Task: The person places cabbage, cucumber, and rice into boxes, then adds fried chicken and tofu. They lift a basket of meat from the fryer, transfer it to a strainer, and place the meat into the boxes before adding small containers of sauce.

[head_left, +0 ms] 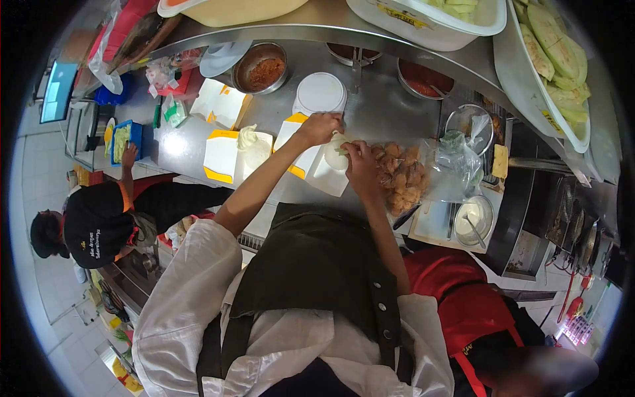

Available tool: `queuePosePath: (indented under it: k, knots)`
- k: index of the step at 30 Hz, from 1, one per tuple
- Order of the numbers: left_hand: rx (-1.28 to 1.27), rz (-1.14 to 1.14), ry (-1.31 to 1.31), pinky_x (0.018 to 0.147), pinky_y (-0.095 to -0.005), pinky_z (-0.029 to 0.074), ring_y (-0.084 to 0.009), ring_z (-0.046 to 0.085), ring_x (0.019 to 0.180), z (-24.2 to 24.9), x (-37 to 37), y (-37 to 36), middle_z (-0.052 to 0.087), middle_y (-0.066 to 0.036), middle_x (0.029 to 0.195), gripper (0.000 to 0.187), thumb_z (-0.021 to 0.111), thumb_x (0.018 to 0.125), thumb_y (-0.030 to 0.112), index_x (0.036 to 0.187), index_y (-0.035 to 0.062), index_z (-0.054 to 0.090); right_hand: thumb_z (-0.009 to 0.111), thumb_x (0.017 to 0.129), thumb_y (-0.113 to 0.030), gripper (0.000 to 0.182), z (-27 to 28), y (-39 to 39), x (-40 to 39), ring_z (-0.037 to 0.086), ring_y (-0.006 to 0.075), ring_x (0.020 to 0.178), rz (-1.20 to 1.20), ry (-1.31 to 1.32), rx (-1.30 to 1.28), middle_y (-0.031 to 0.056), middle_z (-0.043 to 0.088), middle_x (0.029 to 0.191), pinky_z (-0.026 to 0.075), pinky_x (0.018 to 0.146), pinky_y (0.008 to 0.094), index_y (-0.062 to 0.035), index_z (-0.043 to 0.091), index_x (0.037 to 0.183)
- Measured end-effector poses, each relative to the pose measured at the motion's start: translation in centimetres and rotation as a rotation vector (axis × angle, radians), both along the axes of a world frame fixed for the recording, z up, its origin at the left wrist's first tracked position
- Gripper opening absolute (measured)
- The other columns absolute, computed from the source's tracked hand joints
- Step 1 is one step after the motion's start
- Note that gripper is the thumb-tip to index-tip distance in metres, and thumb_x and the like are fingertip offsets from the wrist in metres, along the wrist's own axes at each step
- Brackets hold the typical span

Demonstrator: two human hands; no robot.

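Observation:
A small, rounded white bundle with a gathered top, perhaps a tied plastic bag (335, 157), sits in an open white-and-yellow paper food box (329, 181). My left hand (322, 128) is closed on the bundle's top from the far left side. From the right, my right hand (361, 161) pinches at the same gathered part, and a bit of pale green shows by its fingertips. What exactly is between the fingers is partly hidden. To the left, a second food box (222, 157) stands open with a similar twisted white bundle (247, 139) in it.
A clear bag of browned food pieces (400, 178) lies right of my hands. Beyond are a round white lid-like item (320, 94), a red sauce pot (425, 78) and a metal bowl (259, 67). An overhead shelf (278, 34) holds tubs. Co-workers stand left (99, 221) and right (456, 298).

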State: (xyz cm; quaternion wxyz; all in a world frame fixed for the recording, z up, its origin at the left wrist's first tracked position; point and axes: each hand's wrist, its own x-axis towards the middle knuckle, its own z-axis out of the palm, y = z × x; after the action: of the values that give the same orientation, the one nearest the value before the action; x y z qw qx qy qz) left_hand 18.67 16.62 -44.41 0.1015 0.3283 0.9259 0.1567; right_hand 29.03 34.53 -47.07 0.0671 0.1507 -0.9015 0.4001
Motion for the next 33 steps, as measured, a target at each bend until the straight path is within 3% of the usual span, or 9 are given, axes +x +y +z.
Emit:
queuePosePath:
  k: [6, 9, 15, 18, 21, 25, 27, 30, 33]
  knots:
    - [0.088, -0.038, -0.225, 0.089, -0.0428, 0.050, -0.0324, 0.063, 0.104, -0.3, -1.3, -1.1, 0.067, -0.011, 0.114, 0.044, 0.062, 0.070, -0.005, 0.112, 0.0101, 0.068, 0.059, 0.074, 0.005, 0.038, -1.3, -1.9, -1.8, 0.055, 0.0320, 0.102, -0.009, -0.001, -0.055, 0.0114, 0.054, 0.109, 0.045, 0.087, 0.0453, -0.0077, 0.063, 0.110]
    - [0.400, -0.033, -0.241, 0.089, -0.0427, 0.050, -0.0324, 0.063, 0.104, -0.2, -1.2, -2.1, 0.066, -0.015, 0.110, 0.053, 0.062, 0.068, -0.008, 0.119, 0.0075, 0.061, 0.058, 0.075, 0.006, 0.039, -0.9, -2.6, -2.9, 0.054, 0.0320, 0.102, 0.010, 0.009, -0.079, 0.0122, 0.054, 0.106, 0.044, 0.088, 0.0451, -0.0069, 0.063, 0.112]
    - [0.441, -0.034, -0.209, 0.087, -0.0425, 0.049, -0.0331, 0.060, 0.104, 1.1, 0.9, -2.8, 0.063, -0.015, 0.105, 0.045, 0.067, 0.070, -0.003, 0.113, 0.0035, 0.056, 0.057, 0.077, 0.006, 0.038, -2.8, -3.6, -3.8, 0.059, 0.0338, 0.095, -0.033, 0.109, -0.153, 0.0146, 0.062, 0.104, 0.048, 0.084, 0.0441, -0.0066, 0.066, 0.112]
    - [0.401, 0.038, -0.061, 0.088, -0.0419, 0.048, -0.0353, 0.059, 0.104, -0.8, 1.9, -2.9, 0.062, -0.015, 0.105, 0.037, 0.067, 0.073, -0.001, 0.109, 0.0030, 0.058, 0.059, 0.078, 0.004, 0.036, -2.2, -2.7, -3.8, 0.062, 0.0347, 0.092, -0.007, 0.079, -0.165, 0.0158, 0.064, 0.101, 0.050, 0.082, 0.0442, -0.0056, 0.066, 0.112]
    - [0.389, 0.070, -0.089, 0.088, -0.0424, 0.049, -0.0370, 0.060, 0.100, -1.5, 2.0, -2.9, 0.063, -0.017, 0.103, 0.021, 0.066, 0.077, 0.003, 0.098, -0.0001, 0.063, 0.059, 0.079, 0.004, 0.034, 0.1, -1.6, -3.3, 0.062, 0.0347, 0.094, -0.084, -0.037, -0.257, 0.0160, 0.064, 0.100, 0.049, 0.082, 0.0451, -0.0036, 0.066, 0.111]
    - [0.354, 0.111, -0.013, 0.084, -0.0439, 0.051, -0.0377, 0.062, 0.095, -2.2, 1.9, -2.5, 0.063, -0.018, 0.099, 0.013, 0.066, 0.079, 0.005, 0.090, -0.0021, 0.066, 0.060, 0.079, 0.004, 0.030, -1.1, -0.5, -3.6, 0.061, 0.0347, 0.093, -0.134, -0.028, -0.078, 0.0162, 0.063, 0.100, 0.050, 0.083, 0.0452, -0.0025, 0.066, 0.107]
    - [0.220, 0.150, -0.026, 0.083, -0.0441, 0.051, -0.0376, 0.063, 0.093, -1.8, 2.0, -1.9, 0.064, -0.018, 0.099, 0.012, 0.065, 0.078, 0.004, 0.088, -0.0013, 0.067, 0.061, 0.079, 0.002, 0.029, -1.3, -0.6, -3.7, 0.061, 0.0349, 0.094, -0.144, -0.064, -0.057, 0.0156, 0.063, 0.101, 0.050, 0.084, 0.0445, -0.0025, 0.067, 0.107]
    - [0.054, 0.206, -0.009, 0.081, -0.0441, 0.052, -0.0372, 0.065, 0.091, -2.8, 1.9, -1.3, 0.064, -0.019, 0.100, 0.011, 0.063, 0.077, 0.003, 0.086, 0.0002, 0.069, 0.064, 0.079, -0.002, 0.033, -3.2, -0.8, -3.5, 0.059, 0.0350, 0.096, -0.170, 0.125, 0.133, 0.0143, 0.063, 0.103, 0.049, 0.085, 0.0446, -0.0061, 0.067, 0.111]
    - [-0.080, 0.251, 0.079, 0.081, -0.0450, 0.052, -0.0369, 0.066, 0.089, -2.2, 1.9, -0.2, 0.065, -0.019, 0.099, 0.010, 0.062, 0.078, 0.004, 0.084, 0.0016, 0.069, 0.064, 0.086, -0.011, 0.025, -2.8, -1.0, -3.1, 0.059, 0.0322, 0.094, -0.256, 0.120, 0.328, 0.0123, 0.066, 0.097, 0.048, 0.084, 0.0440, -0.0066, 0.069, 0.110]
